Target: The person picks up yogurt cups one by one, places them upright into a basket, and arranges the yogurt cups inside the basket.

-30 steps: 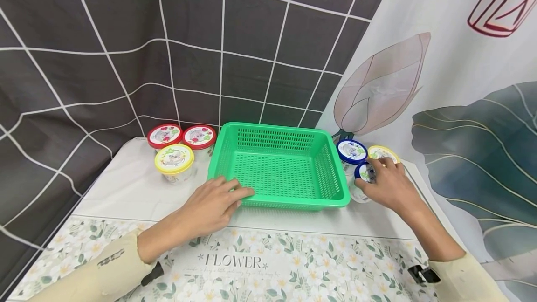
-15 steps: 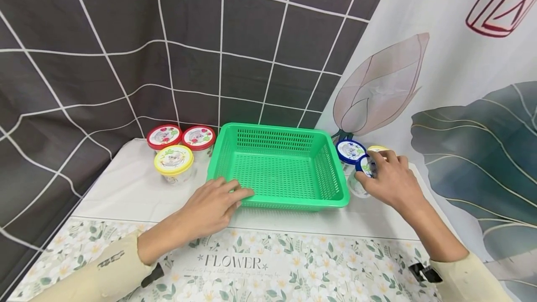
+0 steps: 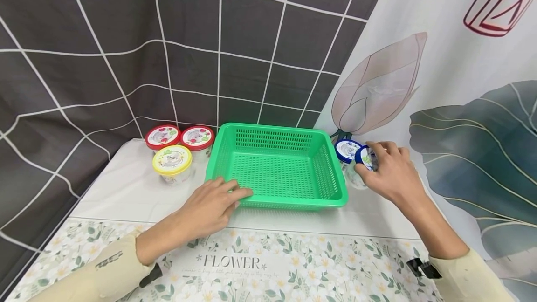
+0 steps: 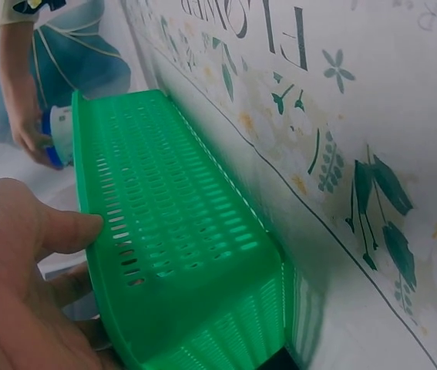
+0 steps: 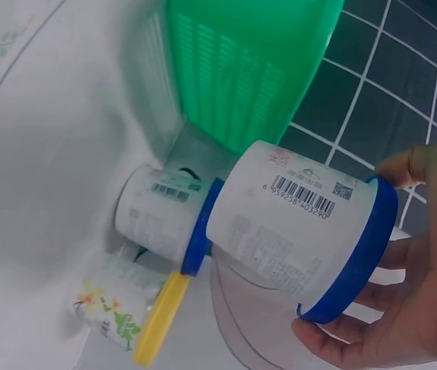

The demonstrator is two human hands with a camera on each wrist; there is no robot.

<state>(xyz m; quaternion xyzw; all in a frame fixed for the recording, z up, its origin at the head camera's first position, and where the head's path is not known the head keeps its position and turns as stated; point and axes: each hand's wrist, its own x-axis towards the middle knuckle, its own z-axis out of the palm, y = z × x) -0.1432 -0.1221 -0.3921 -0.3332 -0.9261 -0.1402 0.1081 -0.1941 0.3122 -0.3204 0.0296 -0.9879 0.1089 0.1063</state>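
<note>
My right hand (image 3: 392,171) grips a white tub by its blue lid (image 3: 368,158). In the right wrist view, this tub (image 5: 291,223) shows its barcode side and is raised off the table, with thumb and fingers spread around the lid's rim. Beside it stand another blue-lidded tub (image 5: 163,220) and a yellow-lidded tub (image 5: 126,301); the hand hides the yellow-lidded one in the head view. My left hand (image 3: 211,205) holds the near-left rim of a green plastic basket (image 3: 293,203), thumb against the outside wall, other fingers partly hidden behind the rim. Nothing lies inside the basket.
Left of the basket stand two red-lidded tubs (image 3: 163,136) and a yellow-lidded tub (image 3: 172,160). A floral cloth (image 3: 310,264) covers the table's front. Behind hangs a dark gridded curtain (image 3: 189,69); a white curtain with printed leaves (image 3: 461,153) hangs at the right.
My right hand has lifted the blue-lidded tub from its place, up and slightly away from me, covering the yellow-lidded tub in the head view. The left hand and basket have kept still.
</note>
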